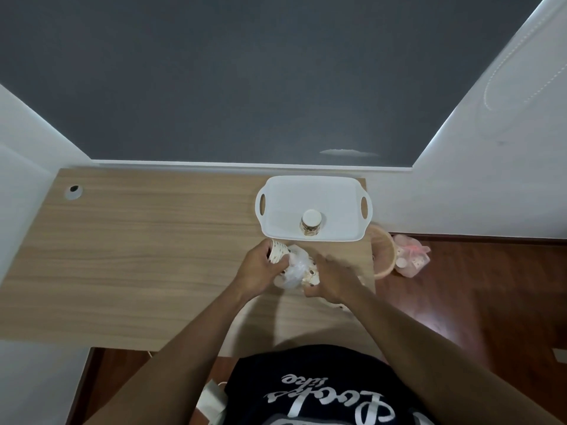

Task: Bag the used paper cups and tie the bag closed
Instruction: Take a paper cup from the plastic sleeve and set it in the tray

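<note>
1 wide wooden desk (138, 256) fills the middle of the view, and the work sits at its right end. Against the back wall lies a white tray (291, 194) with 2 handle slots, and 1 upturned cup (311, 223) stands on it, not yet bagged. Just past the desk's right edge is a round basket (385, 253), and beside that, on the floor, a pink bag (412, 256) with cups inside. Near the tray's front edge a clear bag (296, 268) is bunched on the desk between both hands, a few cups showing through it. The left hand (260, 268) has its fingers curled round a dotted cup (277, 251), held tilted against the bag's upper left side. The right hand (334, 277) is at the bag's right side, fingers reaching over it; it is blurred, so I cannot tell whether it pinches the plastic or lies loose.

The step in hand looks like feeding the dotted cup into the clear bag. To do it well, the right hand should hold the mouth wide and steady while the left slides the cup in bottom first, nesting it into those inside. Leave plenty of slack plastic above the cups for the knot, and fetch the upturned cup before tying
</note>
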